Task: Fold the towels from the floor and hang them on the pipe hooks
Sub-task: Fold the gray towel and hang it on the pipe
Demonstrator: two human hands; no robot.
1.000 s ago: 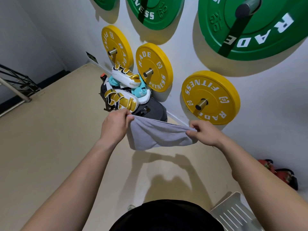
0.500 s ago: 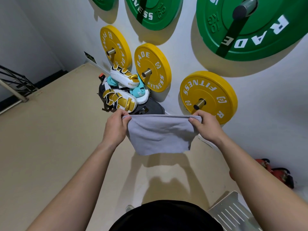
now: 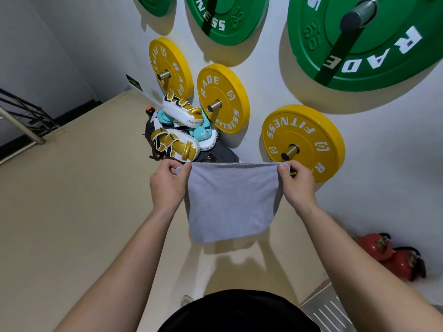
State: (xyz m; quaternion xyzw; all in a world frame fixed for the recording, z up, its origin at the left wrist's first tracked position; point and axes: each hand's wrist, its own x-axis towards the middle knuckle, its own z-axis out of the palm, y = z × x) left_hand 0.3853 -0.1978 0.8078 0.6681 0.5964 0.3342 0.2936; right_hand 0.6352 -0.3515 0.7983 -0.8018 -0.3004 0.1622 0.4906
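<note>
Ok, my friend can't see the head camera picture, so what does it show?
A person's left hand and right hand pinch the top corners of a grey towel, which hangs above a beige floor. Behind it, yellow weight plates and green weight plates hang on a white wall, with gold-and-white boxing pads piled below.

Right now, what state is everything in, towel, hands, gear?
Towel, held up by its top corners, hanging flat, off the floor.
Left hand, pinching the towel's top left corner.
Right hand, pinching the top right corner.
Yellow plates, hung on wall pegs.
Green plates, hung on wall pegs.
Pads, piled on a dark bag.
Fire extinguishers, on the floor by the wall.
</note>
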